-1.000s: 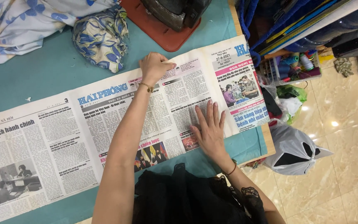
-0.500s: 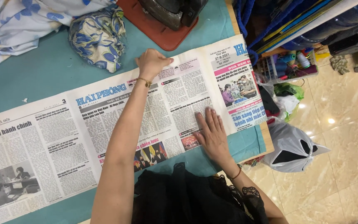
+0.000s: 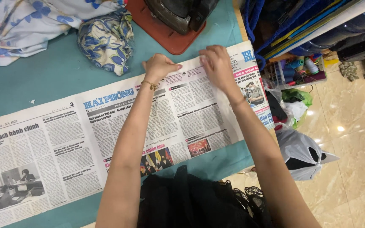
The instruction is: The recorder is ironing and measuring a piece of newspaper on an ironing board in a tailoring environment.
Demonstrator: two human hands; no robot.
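Left hand (image 3: 160, 66): fist, knuckles pinning newspaper's (image 3: 106, 139) far edge flat.
Right hand (image 3: 217, 63): fingers curled, perhaps pinching that edge.
Iron (image 3: 178, 12): parked far, on its red mat (image 3: 165, 36).

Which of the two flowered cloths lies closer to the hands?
The bunched yellow-and-blue floral cloth, just beyond the left hand; the pale blue-flowered one lies farther off in the corner.

Matt printed paper newspaper (image 3: 106, 139) lies on smooth teal cloth table cover (image 3: 43, 80) beside glossy floor tiles (image 3: 355, 139).
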